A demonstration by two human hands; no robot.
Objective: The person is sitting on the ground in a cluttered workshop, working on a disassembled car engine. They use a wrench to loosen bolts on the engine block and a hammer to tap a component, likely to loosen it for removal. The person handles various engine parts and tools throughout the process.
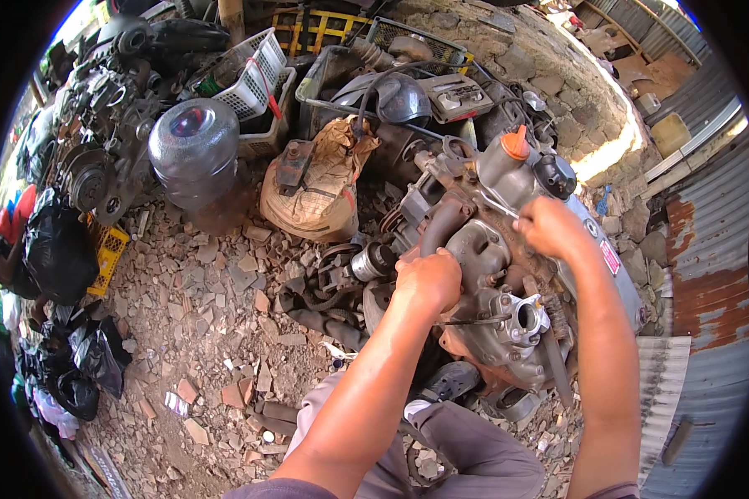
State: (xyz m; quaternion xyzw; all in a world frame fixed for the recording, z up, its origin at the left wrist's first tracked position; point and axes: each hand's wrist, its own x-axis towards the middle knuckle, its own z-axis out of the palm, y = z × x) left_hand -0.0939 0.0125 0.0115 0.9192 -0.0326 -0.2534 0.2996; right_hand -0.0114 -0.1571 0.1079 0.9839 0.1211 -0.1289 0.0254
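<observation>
An old, greasy engine (483,249) sits low in front of me, right of centre. My right hand (551,226) is closed round a silver wrench (499,205), whose far end reaches the engine beside a grey metal neck with an orange cap (515,143). My left hand (429,281) is closed at the near end of a thick, brown curved pipe (446,223) on the engine; its fingertips are hidden. Just right of that hand, a bright metal housing with a round opening (525,319) is fixed to the engine. A black round part (555,176) stands behind my right hand.
A tan sack (312,195) with a metal block on it and a clear plastic jug (193,154) stand beyond the rubble ground (200,308). Crates of parts (341,75) fill the back. Black bags (58,249) lie left; corrugated sheets (711,274) edge the right.
</observation>
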